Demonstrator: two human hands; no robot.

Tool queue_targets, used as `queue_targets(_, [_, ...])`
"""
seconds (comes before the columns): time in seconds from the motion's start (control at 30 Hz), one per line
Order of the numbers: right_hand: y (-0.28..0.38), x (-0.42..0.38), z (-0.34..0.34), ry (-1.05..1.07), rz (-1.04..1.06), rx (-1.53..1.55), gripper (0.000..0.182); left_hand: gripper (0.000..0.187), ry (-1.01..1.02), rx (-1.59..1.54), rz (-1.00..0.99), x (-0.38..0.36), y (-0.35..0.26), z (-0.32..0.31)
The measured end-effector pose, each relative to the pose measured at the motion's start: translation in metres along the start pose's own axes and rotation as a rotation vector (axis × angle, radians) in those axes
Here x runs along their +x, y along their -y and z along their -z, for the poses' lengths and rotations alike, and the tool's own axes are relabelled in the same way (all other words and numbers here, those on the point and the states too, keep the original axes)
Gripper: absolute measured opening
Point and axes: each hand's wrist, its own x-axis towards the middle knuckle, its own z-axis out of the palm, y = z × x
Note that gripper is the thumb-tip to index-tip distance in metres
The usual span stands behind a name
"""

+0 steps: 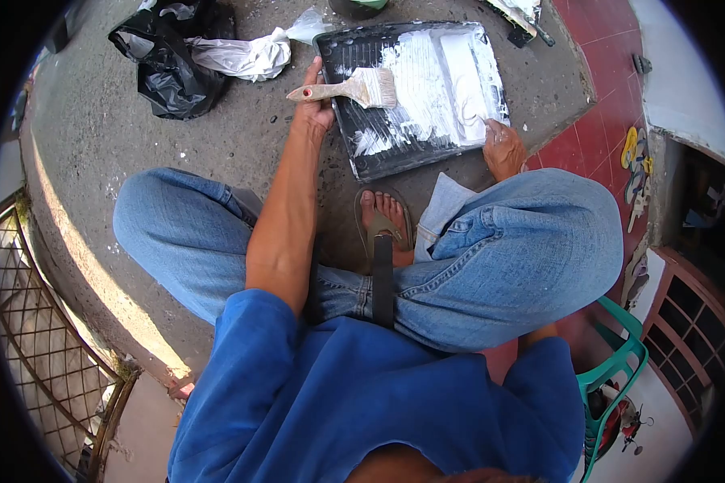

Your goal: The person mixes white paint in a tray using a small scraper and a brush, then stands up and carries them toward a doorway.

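A black paint tray [362, 167] rests on the concrete in front of me, coated with white paint over its ribbed slope and in its right-hand well. My left hand [316, 105] is closed around the tray's left edge. Across that edge lies a wide paintbrush [370, 87] with a worn handle, its bristles over the ribbed part; the handle passes over my left hand and hides part of the fingers. At the tray's near right corner, my right hand [503, 149] grips the rim, its fingers partly hidden.
A black plastic bag [169, 80] and a crumpled white bag [246, 56] lie at the upper left. Sandals [632, 153] sit on red tiles at right. A green plastic chair [620, 362] stands behind at right. A metal lattice [44, 322] borders the left.
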Motion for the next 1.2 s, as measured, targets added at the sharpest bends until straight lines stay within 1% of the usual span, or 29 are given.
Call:
queue_targets(0.03, [0.002,0.005,-0.002,-0.032,-0.029,-0.017,0.019,0.062,0.002,-0.005,0.003,0.001,0.0,0.001])
queue_targets(0.07, [0.0,0.002,-0.012,-0.061,0.081,0.001,0.018,0.064,0.0,0.0,-0.006,0.004,0.0,0.004])
queue_targets(0.17, [0.001,-0.023,-0.009,0.075,0.275,-0.007,0.018,0.066,-0.077,0.065,-0.088,0.001,0.002,0.0])
queue_targets(0.2, [-0.012,-0.027,-0.01,0.082,0.304,-0.011,0.018,0.067,-0.093,0.073,-0.103,-0.002,0.002,-0.004])
queue_targets(0.3, [0.001,-0.006,0.019,0.09,0.041,-0.01,0.018,0.067,-0.082,0.074,-0.065,-0.012,0.0,-0.012])
queue_targets(0.33, [-0.007,0.0,0.007,0.004,0.032,-0.051,0.018,0.067,-0.044,0.048,-0.047,-0.002,-0.001,-0.004])
queue_targets(0.43, [0.009,-0.001,-0.002,0.045,0.101,-0.061,0.018,0.067,-0.077,0.056,-0.065,0.002,0.0,-0.002])
queue_targets(0.47, [0.01,-0.009,-0.003,0.082,0.125,-0.022,0.018,0.066,-0.081,0.07,-0.087,0.002,0.001,-0.002])
queue_targets(0.53, [-0.006,-0.012,0.001,0.128,0.171,-0.053,0.019,0.066,-0.092,0.1,-0.126,0.0,0.002,-0.003])
queue_targets(0.57, [-0.015,-0.014,0.003,0.151,0.188,-0.068,0.019,0.066,-0.085,0.088,-0.108,-0.001,0.001,-0.001])
queue_targets(0.6, [-0.016,-0.006,0.009,0.191,0.073,-0.077,0.02,0.066,-0.076,0.078,-0.086,0.001,0.001,0.003])
queue_targets(0.7, [0.002,0.011,0.012,0.179,-0.158,-0.064,0.022,0.067,-0.057,0.065,-0.054,-0.003,0.001,-0.006])
queue_targets(0.73, [0.009,0.01,0.007,0.201,-0.101,-0.1,0.024,0.067,-0.052,0.062,-0.042,-0.002,0.001,-0.003])
queue_targets(0.83, [0.022,0.003,0.014,0.26,-0.064,-0.066,0.024,0.067,-0.062,0.072,-0.06,0.002,0.0,-0.001])
queue_targets(0.97, [0.011,0.011,0.009,0.214,-0.302,-0.017,0.024,0.066,-0.068,0.064,-0.048,-0.001,0.001,-0.002])
queue_targets(1.0, [0.013,0.017,0.008,0.192,-0.289,0.028,0.024,0.067,-0.099,0.068,-0.062,0.0,0.002,-0.003])
queue_targets(1.1, [0.025,0.037,0.008,0.132,-0.266,0.128,0.023,0.067,-0.073,0.066,-0.052,-0.002,0.001,-0.004])
queue_targets(1.13, [0.025,0.04,0.011,0.109,-0.274,0.134,0.023,0.071,-0.064,0.078,-0.053,-0.002,0.0,-0.003])
queue_targets(1.17, [0.021,0.046,0.013,0.082,-0.276,0.139,0.023,0.07,-0.087,0.08,-0.064,-0.002,0.0,-0.003])
queue_targets(1.2, [-0.009,0.041,-0.007,0.102,-0.286,0.087,0.023,0.07,-0.11,0.08,-0.076,-0.002,0.002,-0.002])
